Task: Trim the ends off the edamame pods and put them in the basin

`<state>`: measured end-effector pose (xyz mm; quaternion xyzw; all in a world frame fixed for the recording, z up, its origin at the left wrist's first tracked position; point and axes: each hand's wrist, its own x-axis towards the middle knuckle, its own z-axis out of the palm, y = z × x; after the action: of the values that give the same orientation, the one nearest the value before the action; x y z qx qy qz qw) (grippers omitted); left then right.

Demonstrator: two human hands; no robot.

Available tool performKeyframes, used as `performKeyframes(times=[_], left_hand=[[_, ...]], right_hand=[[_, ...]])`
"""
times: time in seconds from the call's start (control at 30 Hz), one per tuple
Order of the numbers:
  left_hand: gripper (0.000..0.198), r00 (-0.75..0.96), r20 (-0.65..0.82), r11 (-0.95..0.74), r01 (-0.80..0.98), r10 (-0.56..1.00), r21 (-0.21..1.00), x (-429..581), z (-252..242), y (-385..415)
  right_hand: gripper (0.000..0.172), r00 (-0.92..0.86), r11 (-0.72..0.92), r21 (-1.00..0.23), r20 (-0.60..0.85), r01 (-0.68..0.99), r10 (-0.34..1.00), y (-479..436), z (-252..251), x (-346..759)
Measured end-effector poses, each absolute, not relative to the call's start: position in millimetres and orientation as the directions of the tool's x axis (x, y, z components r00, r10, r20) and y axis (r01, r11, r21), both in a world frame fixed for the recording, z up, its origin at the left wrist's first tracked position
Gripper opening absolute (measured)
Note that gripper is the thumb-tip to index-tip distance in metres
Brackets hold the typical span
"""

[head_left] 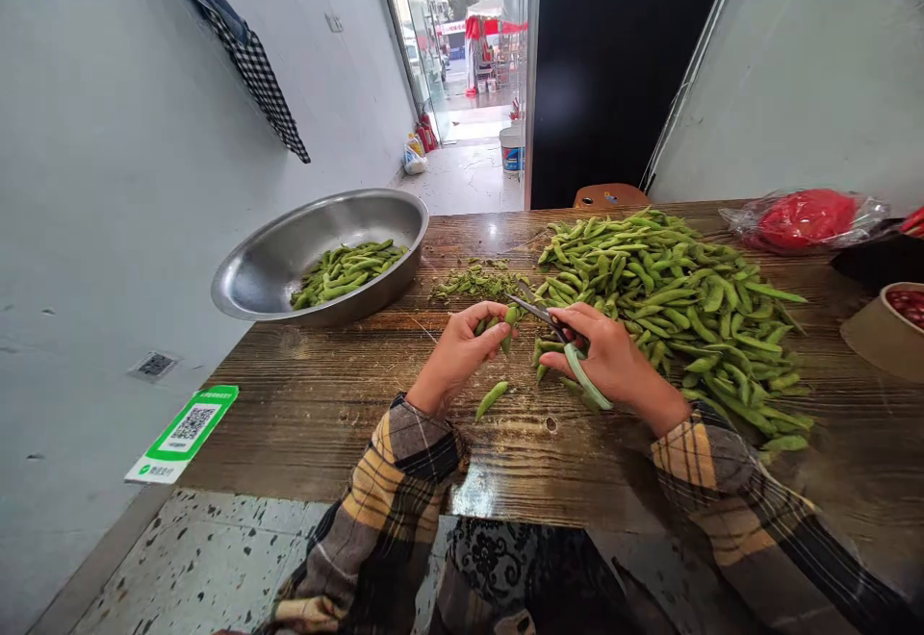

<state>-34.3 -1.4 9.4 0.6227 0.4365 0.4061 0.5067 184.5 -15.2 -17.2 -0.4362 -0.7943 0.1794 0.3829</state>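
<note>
My left hand [462, 351] is closed around a green edamame pod [509, 323], held just above the wooden table [324, 404]. My right hand [610, 358] grips scissors [559, 342] with pale green handles, and their blades point left at the tip of that pod. A single loose pod [492, 397] lies on the table below my hands. A big heap of edamame pods [679, 308] spreads to the right of my right hand. Small cut tips [476, 281] lie in a patch beyond my hands.
A steel basin [289, 255] with trimmed pods stands at the table's far left corner. A bag of red things [805, 218] and a brown bowl [885, 332] sit at the right. A wall runs along the left; a doorway opens ahead.
</note>
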Motion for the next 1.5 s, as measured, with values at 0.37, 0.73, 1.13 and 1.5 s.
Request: performKeyframes(times=[0.37,0.73,1.13,1.5], left_hand=[[0.025,0.297,0.188,-0.263,0.236,0.936,0.935,-28.2,4.1,-1.5],[0.022,0.309,0.162,-0.243,0.247,0.937,0.938,-26.6,2.8,-2.0],[0.025,0.384,0.059,-0.142,0.194,0.921,0.971,-35.0,4.5,1.7],[0.026,0.375,-0.068,0.046,0.067,0.925,0.997,-38.5,2.5,3.7]], right_hand=[[0.052,-0.415,0.584,-0.622,0.413,0.522,0.811,-20.0,-14.6,177.2],[0.041,-0.423,0.606,-0.587,0.434,0.537,0.795,-21.1,-17.5,174.7],[0.041,-0.500,0.594,-0.501,0.324,0.629,0.803,-22.5,-11.7,181.3],[0.040,-0.524,0.608,-0.528,0.320,0.593,0.789,-17.6,-9.2,187.0]])
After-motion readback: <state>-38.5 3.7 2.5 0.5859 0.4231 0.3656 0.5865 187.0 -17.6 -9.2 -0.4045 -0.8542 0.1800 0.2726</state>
